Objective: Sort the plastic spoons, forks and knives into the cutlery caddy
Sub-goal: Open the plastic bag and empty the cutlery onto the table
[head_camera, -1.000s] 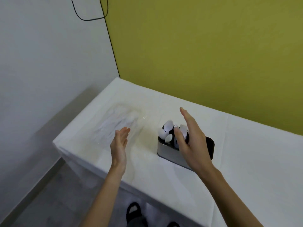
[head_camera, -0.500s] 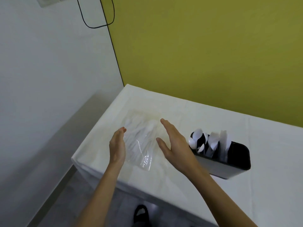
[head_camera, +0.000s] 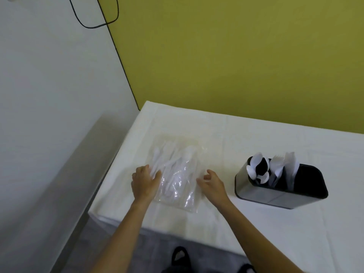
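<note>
A clear plastic bag (head_camera: 177, 174) of white plastic cutlery lies flat on the white table near its left end. My left hand (head_camera: 144, 183) rests on the bag's left edge with relaxed fingers. My right hand (head_camera: 213, 184) is at the bag's right edge, fingers loosely curled and touching the plastic. To the right stands the cutlery caddy (head_camera: 275, 198), silver outside and black inside. It holds white spoons (head_camera: 258, 168) in its left section, forks (head_camera: 276, 166) in the middle and knives (head_camera: 291, 162) beside them.
The table (head_camera: 256, 223) has a white cloth and its left end and front edge are close to the bag. A yellow-green wall runs behind it and a white wall with a black cable (head_camera: 94, 26) stands to the left. My feet show below the table edge.
The view swung left and my right hand left the caddy. Both hands came down beside the bag and now touch its two sides.
</note>
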Tool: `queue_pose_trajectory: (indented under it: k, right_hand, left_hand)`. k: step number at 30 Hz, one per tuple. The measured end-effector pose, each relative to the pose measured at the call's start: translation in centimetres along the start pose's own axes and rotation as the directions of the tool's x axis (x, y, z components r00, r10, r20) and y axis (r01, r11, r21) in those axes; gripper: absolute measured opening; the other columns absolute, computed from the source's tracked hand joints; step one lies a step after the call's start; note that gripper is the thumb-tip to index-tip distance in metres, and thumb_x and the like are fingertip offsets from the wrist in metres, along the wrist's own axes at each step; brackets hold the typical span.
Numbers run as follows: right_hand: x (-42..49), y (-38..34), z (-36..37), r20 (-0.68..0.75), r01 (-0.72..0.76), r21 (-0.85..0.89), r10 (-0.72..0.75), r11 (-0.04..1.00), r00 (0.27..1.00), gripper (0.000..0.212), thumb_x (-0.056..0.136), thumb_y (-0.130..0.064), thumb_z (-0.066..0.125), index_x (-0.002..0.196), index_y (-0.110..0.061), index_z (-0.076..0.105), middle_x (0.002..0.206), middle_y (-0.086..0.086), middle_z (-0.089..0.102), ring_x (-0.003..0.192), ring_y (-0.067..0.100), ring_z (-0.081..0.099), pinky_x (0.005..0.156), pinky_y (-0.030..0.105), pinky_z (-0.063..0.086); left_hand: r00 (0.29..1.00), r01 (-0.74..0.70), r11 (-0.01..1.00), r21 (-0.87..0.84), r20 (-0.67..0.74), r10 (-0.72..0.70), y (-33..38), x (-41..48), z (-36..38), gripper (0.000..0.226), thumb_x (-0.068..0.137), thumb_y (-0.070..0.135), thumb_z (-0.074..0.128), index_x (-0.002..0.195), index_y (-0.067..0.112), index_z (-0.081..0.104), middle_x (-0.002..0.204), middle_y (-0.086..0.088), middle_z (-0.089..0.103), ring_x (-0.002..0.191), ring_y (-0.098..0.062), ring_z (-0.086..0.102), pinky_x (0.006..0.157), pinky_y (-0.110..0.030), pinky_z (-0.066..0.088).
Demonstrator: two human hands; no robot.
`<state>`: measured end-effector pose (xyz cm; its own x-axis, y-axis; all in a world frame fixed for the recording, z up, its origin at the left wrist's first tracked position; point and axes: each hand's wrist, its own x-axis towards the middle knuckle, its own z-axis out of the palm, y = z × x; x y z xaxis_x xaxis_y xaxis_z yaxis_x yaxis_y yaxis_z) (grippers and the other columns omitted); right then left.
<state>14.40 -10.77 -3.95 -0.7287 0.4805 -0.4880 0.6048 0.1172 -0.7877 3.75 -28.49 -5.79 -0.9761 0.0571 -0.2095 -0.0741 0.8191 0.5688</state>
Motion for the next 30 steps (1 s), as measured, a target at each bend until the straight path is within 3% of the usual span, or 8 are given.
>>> queue_pose_trajectory:
  k: [4,7,10,17,23,27,30]
  right_hand:
    - [1.0,0.1,1.1,-0.056,-0.065,0.081,0.07,0.995,0.996,0.049,0.091,-0.031,0.06,0.133,-0.012,0.044,0.108,0.004,0.057,0.099,0.024,0.058,0.088,0.036,0.049]
    - [1.5,0.0,1.5,-0.069,-0.093,0.065,0.097,0.994,0.993,0.02,0.089,-0.03,0.061,0.091,-0.015,0.047,0.078,-0.005,0.046,0.076,0.016,0.048,0.07,0.028,0.042]
    - [1.2,0.5,1.8,-0.055,-0.092,0.112,0.099,0.989,0.994,0.026,0.088,-0.024,0.062,0.075,-0.016,0.041,0.076,-0.003,0.046,0.07,0.016,0.046,0.062,0.028,0.042]
    - [-0.1,2.2,0.2,-0.013,-0.039,0.118,0.04,0.992,0.999,0.011,0.088,-0.02,0.061,0.089,-0.014,0.052,0.087,0.003,0.053,0.073,0.015,0.049,0.061,0.023,0.042]
    - [-1.1,3.4,-0.3,-0.018,-0.024,0.11,0.027,0.994,0.999,0.016,0.087,-0.016,0.061,0.097,-0.005,0.054,0.088,0.007,0.054,0.074,0.017,0.05,0.063,0.027,0.045]
    - [-1.4,3.9,-0.2,-0.026,0.014,0.086,-0.011,0.996,1.0,0.018,0.087,-0.015,0.062,0.1,-0.004,0.055,0.091,0.011,0.056,0.076,0.018,0.051,0.069,0.03,0.046]
    - [-1.6,4.1,-0.2,-0.041,0.015,0.095,-0.011,0.995,0.999,0.017,0.086,-0.017,0.065,0.098,-0.007,0.057,0.09,0.011,0.056,0.076,0.019,0.051,0.068,0.03,0.047]
  left_hand:
    - [0.999,0.014,0.998,0.068,0.049,-0.017,0.0,0.6,-0.3,0.037,0.087,0.041,0.056,0.105,0.01,0.06,0.12,-0.01,0.051,0.113,-0.03,0.046,0.092,-0.039,0.04]
    - [0.999,-0.006,0.997,0.078,0.051,0.002,-0.1,1.0,-0.6,0.045,0.087,0.042,0.056,0.12,0.012,0.059,0.123,-0.009,0.05,0.115,-0.028,0.046,0.094,-0.038,0.04]
    - [0.998,-0.061,0.994,0.096,0.014,0.06,-0.1,0.7,-0.6,0.039,0.086,0.037,0.059,0.115,0.012,0.061,0.12,-0.007,0.049,0.114,-0.025,0.045,0.091,-0.038,0.042]
    - [0.988,-0.151,0.988,0.045,0.045,0.149,-0.6,-1.1,-0.4,0.038,0.082,0.033,0.067,0.111,0.009,0.058,0.113,-0.004,0.05,0.108,-0.022,0.048,0.078,-0.03,0.041]
    - [0.911,-0.397,0.902,0.168,-0.049,0.41,-0.7,-3.8,1.2,0.02,0.084,0.015,0.065,0.104,0.011,0.064,0.101,-0.007,0.056,0.09,-0.03,0.054,0.075,-0.039,0.046]
    - [0.929,-0.366,0.926,0.093,-0.017,0.369,0.1,-4.5,1.6,0.015,0.09,0.025,0.056,0.095,0.014,0.065,0.101,-0.001,0.053,0.09,-0.025,0.049,0.078,-0.037,0.046]
    - [0.967,-0.243,0.96,-0.138,0.038,0.25,0.8,-4.4,1.6,0.015,0.089,0.027,0.057,0.098,0.015,0.062,0.1,0.003,0.053,0.092,-0.017,0.051,0.077,-0.032,0.046]
